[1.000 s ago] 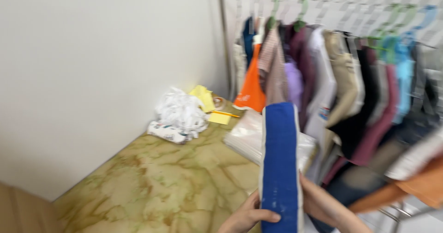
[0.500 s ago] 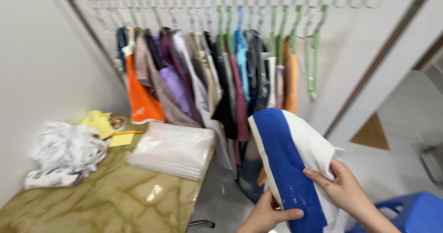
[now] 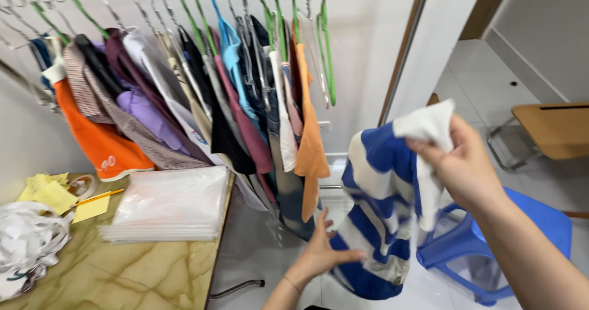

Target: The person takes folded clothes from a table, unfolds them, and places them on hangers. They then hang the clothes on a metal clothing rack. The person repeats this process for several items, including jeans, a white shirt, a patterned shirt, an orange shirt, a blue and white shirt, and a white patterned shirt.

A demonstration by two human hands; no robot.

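Note:
A blue and white striped garment (image 3: 380,212) hangs between my hands in front of a clothes rack. My right hand (image 3: 463,166) grips its white upper edge, raised at chest height. Lower down, my left hand (image 3: 322,251) touches the garment's left side with the fingers spread and the thumb pressed on the cloth. Just left of the garment hang an orange shirt (image 3: 310,144) and other clothes on green and metal hangers (image 3: 325,52).
A marble-pattern table (image 3: 123,273) at the lower left carries a stack of clear plastic bags (image 3: 172,205), yellow notes (image 3: 49,193) and white crumpled cloth (image 3: 24,242). A blue plastic stool (image 3: 491,248) stands right of the garment. A wooden desk (image 3: 552,129) is at the far right.
My view has swung right, away from the table. The folded garment has been opened out: my right hand lifted its top edge while my left hand slid down its side.

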